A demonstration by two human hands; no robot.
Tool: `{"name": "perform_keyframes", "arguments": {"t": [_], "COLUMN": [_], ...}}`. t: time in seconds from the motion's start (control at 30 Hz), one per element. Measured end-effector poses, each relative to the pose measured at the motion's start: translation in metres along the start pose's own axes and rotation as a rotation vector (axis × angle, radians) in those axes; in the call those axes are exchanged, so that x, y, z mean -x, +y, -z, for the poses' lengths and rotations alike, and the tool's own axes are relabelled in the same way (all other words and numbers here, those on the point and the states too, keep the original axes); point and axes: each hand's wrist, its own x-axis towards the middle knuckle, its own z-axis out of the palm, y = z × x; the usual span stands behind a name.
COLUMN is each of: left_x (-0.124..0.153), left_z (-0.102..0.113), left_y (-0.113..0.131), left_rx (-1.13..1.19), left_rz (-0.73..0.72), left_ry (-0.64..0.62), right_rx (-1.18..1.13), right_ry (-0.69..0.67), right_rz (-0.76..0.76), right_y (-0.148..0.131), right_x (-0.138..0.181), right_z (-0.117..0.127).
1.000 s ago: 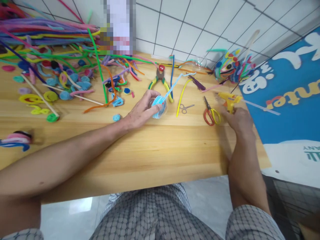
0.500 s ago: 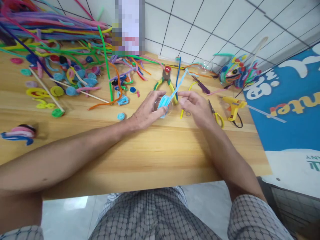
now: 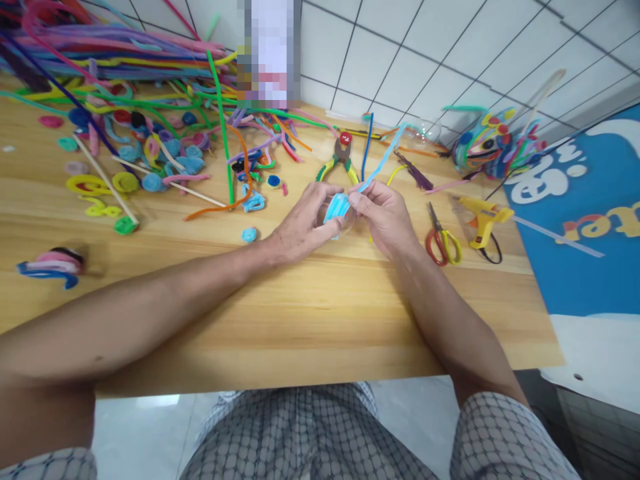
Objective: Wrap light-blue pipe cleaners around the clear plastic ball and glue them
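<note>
My left hand [image 3: 303,223] is closed on a clear round ball [image 3: 345,223] wound with a light blue pipe cleaner [image 3: 336,208], just above the wooden table [image 3: 300,313]. Fingers of my right hand [image 3: 385,213] pinch the same light blue pipe cleaner where it leaves the ball. Its free end [image 3: 387,152] runs up and to the right, over the yellow-handled pliers [image 3: 340,160]. Both hands meet at the middle of the table.
A big heap of coloured pipe cleaners [image 3: 125,80] and small coils [image 3: 155,167] covers the back left. Red-and-yellow scissors [image 3: 441,239] and a yellow glue gun [image 3: 483,217] lie to the right. A pipe-cleaner figure [image 3: 493,140] stands near the tiled wall. A blue banner [image 3: 585,220] hangs off the right edge.
My right hand left the glue gun, moved left across the table and took hold of the blue pipe cleaner at the ball. The left hand kept hold of the ball.
</note>
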Motion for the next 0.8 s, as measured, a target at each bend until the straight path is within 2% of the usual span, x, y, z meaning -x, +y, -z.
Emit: {"name": "perform_keyframes", "arguments": {"t": [0.4, 0.8], "left_x": [0.0027, 0.0013], "left_z": [-0.0023, 0.0002], "left_y": [-0.0038, 0.0013], "left_rx": [0.060, 0.056], "left_rz": [0.036, 0.002], "left_ry": [-0.020, -0.053], "right_rx": [0.064, 0.047], "right_ry": [-0.009, 0.012], "right_rz": [-0.017, 0.007], "right_y": [-0.0018, 0.0057], "right_x": [-0.0002, 0.0024], "right_z": [-0.0006, -0.0020]}}
